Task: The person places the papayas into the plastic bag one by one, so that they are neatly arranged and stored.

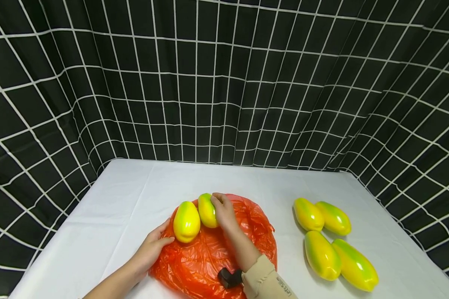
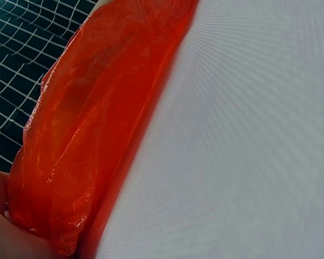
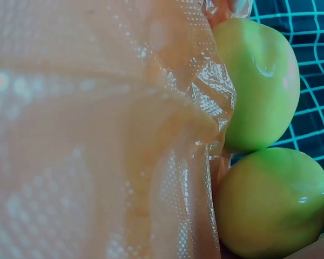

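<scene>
A red plastic bag point(image 1: 205, 257) lies spread on the white table, and its thin side fills much of the left wrist view point(image 2: 102, 108). At its left edge my left hand point(image 1: 151, 248) holds the plastic, thumb on the near side. One yellow-green mango point(image 1: 187, 222) rests on the bag just beside that thumb. My right hand point(image 1: 225, 212) grips a second mango point(image 1: 207, 211) from its right side, at the bag's far rim. Both fruits sit side by side in the right wrist view, the gripped mango point(image 3: 272, 202) below. Its far side is hidden by the fingers.
Several more mangoes point(image 1: 321, 255) lie in a cluster on the right of the white tablecloth point(image 1: 131, 195). Black grid-patterned curtains point(image 1: 217, 83) enclose the table at the back and sides. A black wrist-worn device point(image 1: 229, 277) sits by the right sleeve, over the bag.
</scene>
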The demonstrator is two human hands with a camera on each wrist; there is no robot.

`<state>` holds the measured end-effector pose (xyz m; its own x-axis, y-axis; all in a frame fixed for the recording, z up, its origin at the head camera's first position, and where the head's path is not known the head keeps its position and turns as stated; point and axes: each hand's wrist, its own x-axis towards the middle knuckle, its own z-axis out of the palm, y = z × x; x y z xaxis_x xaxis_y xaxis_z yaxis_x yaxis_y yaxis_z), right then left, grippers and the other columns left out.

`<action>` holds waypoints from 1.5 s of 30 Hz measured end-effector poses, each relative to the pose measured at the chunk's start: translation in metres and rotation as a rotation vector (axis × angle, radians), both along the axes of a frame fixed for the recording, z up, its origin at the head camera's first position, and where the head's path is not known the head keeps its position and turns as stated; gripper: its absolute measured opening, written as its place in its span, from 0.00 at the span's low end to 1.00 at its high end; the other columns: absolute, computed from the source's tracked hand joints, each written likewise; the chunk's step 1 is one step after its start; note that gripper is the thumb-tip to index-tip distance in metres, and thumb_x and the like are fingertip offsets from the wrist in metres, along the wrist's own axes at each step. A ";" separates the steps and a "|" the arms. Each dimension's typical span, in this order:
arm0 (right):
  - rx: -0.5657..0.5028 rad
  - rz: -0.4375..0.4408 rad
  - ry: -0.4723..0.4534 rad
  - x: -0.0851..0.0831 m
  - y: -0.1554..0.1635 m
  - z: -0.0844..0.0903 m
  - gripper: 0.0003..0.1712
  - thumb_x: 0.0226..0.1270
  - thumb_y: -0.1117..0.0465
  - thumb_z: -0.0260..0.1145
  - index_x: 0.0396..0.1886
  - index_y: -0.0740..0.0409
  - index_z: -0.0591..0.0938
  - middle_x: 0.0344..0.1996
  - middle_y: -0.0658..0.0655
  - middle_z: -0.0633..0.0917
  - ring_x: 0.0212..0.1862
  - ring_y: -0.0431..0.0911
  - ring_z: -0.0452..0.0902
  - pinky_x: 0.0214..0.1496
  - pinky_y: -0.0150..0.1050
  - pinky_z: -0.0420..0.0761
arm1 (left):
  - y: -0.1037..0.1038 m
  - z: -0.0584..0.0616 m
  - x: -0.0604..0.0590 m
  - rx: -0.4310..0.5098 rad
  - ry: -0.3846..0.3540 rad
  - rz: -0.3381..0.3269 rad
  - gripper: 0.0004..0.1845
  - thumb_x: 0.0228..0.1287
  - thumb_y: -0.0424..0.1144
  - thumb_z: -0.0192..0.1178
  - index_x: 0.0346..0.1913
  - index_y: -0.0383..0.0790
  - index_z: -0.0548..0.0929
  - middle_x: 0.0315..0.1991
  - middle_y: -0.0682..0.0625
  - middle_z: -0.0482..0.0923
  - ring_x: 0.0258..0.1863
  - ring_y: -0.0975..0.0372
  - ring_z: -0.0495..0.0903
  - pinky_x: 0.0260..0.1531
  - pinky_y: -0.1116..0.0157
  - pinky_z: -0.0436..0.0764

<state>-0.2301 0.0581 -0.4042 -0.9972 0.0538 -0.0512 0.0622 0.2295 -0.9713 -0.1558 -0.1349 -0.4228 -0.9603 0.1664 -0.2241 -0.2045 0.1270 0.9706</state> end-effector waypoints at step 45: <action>0.017 0.008 0.005 0.001 -0.003 -0.008 0.21 0.71 0.56 0.50 0.58 0.63 0.72 0.53 0.62 0.76 0.47 0.50 0.72 0.56 0.47 0.75 | -0.002 -0.001 0.001 -0.004 -0.007 -0.020 0.36 0.64 0.34 0.48 0.73 0.35 0.48 0.75 0.40 0.41 0.73 0.46 0.38 0.70 0.45 0.40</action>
<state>-0.2290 0.0554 -0.4125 -0.9979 0.0467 -0.0454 0.0555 0.2469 -0.9675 -0.1551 -0.1366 -0.4239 -0.9552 0.1844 -0.2314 -0.2086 0.1349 0.9686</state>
